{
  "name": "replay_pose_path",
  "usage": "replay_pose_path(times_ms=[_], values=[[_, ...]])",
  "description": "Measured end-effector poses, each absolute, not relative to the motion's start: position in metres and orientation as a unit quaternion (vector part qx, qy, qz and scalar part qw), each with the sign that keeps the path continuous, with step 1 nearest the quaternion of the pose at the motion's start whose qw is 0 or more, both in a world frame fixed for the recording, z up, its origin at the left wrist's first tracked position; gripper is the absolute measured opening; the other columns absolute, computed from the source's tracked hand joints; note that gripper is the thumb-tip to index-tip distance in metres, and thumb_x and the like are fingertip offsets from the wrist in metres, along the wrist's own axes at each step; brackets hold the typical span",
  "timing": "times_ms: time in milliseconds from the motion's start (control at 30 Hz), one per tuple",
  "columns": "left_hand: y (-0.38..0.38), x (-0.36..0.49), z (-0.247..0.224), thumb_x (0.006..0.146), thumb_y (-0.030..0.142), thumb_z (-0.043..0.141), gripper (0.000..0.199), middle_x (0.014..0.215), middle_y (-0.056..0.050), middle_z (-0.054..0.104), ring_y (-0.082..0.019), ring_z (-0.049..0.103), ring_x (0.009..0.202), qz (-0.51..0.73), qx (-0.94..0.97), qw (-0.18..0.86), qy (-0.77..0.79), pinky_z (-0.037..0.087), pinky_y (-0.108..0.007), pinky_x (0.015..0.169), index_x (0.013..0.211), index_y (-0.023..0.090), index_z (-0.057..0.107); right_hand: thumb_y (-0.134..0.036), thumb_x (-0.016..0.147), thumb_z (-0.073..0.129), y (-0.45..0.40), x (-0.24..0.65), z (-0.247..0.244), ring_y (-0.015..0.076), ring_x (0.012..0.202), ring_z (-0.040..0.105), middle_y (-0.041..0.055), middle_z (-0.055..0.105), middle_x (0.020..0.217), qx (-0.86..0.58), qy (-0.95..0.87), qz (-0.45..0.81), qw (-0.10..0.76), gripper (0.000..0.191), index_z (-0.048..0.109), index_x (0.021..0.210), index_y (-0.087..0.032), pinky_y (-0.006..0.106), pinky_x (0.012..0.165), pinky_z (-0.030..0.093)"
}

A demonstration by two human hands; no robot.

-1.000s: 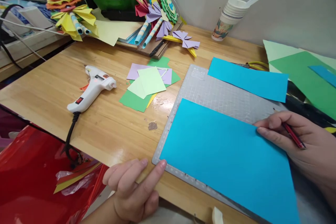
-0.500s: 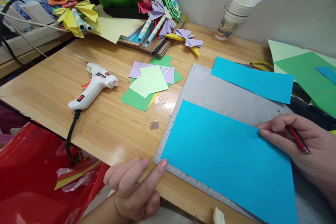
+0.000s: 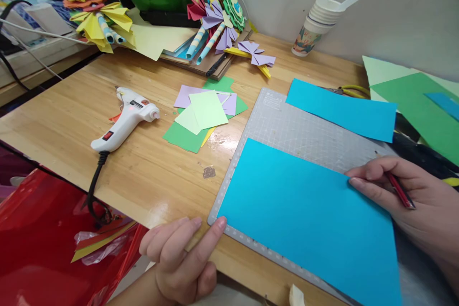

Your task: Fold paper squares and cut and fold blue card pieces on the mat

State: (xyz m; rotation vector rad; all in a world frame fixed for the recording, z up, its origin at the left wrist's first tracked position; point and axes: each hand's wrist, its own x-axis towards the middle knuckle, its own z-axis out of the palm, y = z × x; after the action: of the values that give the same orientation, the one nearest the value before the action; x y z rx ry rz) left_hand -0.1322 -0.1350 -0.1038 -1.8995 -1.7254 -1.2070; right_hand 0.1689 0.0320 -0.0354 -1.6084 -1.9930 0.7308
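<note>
A large blue sheet (image 3: 304, 215) lies on the grey cutting mat (image 3: 268, 122), with a blue strip (image 3: 344, 112) near the mat's far edge. My right hand (image 3: 405, 196) touches the sheet's upper right edge with thumb and index finger, and a red and black pen (image 3: 399, 190) is tucked in its fingers. At the sheet's near left corner, my left hand (image 3: 190, 253) rests its extended index fingertip; its other fingers are partly bent and hold nothing.
On the wooden table (image 3: 64, 124) lie a white glue gun (image 3: 125, 117) and small paper pieces (image 3: 208, 110). Paper flowers (image 3: 218, 19) and stacked cups (image 3: 315, 28) stand behind. Green sheets (image 3: 416, 105) are at right, a red bag (image 3: 36, 244) at lower left.
The view has shifted very slightly, so everything sits a little further left. Both hands keep their places on the blue sheet.
</note>
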Motion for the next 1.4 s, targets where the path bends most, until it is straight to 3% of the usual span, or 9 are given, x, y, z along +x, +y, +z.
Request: replay_pose_path(times_ms=[367, 667, 867, 1400], values=[[-0.136, -0.134, -0.097, 0.094, 0.033, 0.036, 0.036, 0.093, -0.007, 0.057, -0.019, 0.049, 0.08, -0.405, -0.675, 0.147, -0.599, 0.033, -0.037, 0.07, 0.099, 0.025, 0.071, -0.043, 0.067, 0.069, 0.03, 0.166, -0.036, 0.02, 0.069, 0.064, 0.0017, 0.069, 0.077, -0.594, -0.719, 0.275, 0.232, 0.023, 0.054, 0.074, -0.026, 0.03, 0.063, 0.052], [-0.136, -0.136, -0.068, 0.083, 0.022, 0.051, 0.024, 0.109, 0.007, 0.072, -0.02, 0.054, 0.108, -0.325, -0.721, 0.086, -0.606, 0.034, -0.034, 0.096, 0.097, 0.026, 0.071, -0.051, 0.069, 0.071, 0.034, 0.174, -0.044, 0.0197, 0.072, 0.063, 0.0015, 0.065, 0.082, -0.6, -0.709, 0.298, 0.223, 0.034, 0.054, 0.081, -0.025, 0.03, 0.061, 0.05], [-0.128, -0.139, -0.061, 0.081, 0.018, 0.052, 0.021, 0.118, 0.007, 0.07, -0.013, 0.052, 0.118, -0.306, -0.747, 0.061, -0.587, 0.017, -0.026, 0.113, 0.088, 0.024, 0.07, -0.053, 0.068, 0.07, 0.033, 0.175, -0.045, 0.0204, 0.071, 0.063, 0.0016, 0.064, 0.081, -0.606, -0.71, 0.289, 0.212, 0.035, 0.053, 0.081, -0.025, 0.031, 0.06, 0.05], [-0.123, -0.136, -0.062, 0.079, 0.018, 0.055, 0.016, 0.118, 0.006, 0.069, -0.018, 0.058, 0.11, -0.322, -0.737, 0.057, -0.592, 0.028, -0.035, 0.101, 0.084, 0.024, 0.07, -0.051, 0.071, 0.07, 0.033, 0.173, -0.045, 0.0216, 0.076, 0.061, 0.0027, 0.063, 0.084, -0.614, -0.693, 0.317, 0.207, 0.034, 0.054, 0.083, -0.024, 0.031, 0.059, 0.047]])
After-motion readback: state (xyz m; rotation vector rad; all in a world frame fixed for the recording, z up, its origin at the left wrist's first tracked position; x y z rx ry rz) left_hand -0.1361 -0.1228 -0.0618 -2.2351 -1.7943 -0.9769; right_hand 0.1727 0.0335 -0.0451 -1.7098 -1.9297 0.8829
